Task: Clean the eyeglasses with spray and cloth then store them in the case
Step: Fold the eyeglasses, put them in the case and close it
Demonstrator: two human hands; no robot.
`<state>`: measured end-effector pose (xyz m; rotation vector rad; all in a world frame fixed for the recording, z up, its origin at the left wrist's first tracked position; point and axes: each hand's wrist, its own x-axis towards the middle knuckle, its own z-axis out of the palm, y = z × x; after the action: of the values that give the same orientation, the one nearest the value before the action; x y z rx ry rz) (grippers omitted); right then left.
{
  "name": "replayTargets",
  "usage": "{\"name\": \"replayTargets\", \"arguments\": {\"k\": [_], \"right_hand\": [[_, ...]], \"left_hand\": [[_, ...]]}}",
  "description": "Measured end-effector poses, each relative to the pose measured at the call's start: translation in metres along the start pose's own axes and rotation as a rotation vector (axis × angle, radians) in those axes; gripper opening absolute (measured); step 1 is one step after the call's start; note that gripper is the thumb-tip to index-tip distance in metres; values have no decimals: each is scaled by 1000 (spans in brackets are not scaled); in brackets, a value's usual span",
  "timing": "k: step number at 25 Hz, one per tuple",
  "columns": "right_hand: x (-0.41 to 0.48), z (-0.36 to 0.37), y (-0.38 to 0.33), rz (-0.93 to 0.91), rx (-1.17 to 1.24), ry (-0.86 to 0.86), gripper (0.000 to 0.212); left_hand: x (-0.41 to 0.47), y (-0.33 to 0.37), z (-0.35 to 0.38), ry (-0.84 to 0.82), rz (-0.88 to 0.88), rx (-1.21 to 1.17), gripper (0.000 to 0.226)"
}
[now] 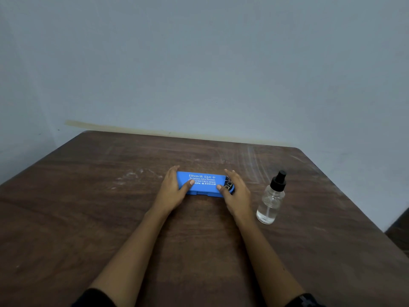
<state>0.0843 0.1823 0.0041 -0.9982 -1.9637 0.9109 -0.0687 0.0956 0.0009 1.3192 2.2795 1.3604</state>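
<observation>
A blue eyeglasses case (202, 181) with white lettering lies closed and flat on the wooden table (110, 207), long side facing me. My left hand (170, 191) holds its left end, thumb on the lid and fingers round the far corner. My right hand (236, 191) holds the right end the same way, thumb on the lid near a dark patterned patch (228, 184). A clear spray bottle (271, 200) with a black nozzle stands upright to the right of my right hand, apart from it. No eyeglasses or cloth are in view.
A pale wall rises just behind the table's far edge. The table's right edge runs diagonally past the bottle, with dark floor (398, 235) beyond it. Faint white smears mark the wood behind the case.
</observation>
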Motion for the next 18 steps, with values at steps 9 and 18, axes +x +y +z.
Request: {"name": "replayTargets", "arguments": {"k": [9,18], "right_hand": [[-34,-9,-4,85,71,21,59],[-60,-18,-5,107,91,11,69]], "left_hand": [[-32,4,-6,15,-3,-33,65],[-61,8,-8,24,-7,-29,66]]}}
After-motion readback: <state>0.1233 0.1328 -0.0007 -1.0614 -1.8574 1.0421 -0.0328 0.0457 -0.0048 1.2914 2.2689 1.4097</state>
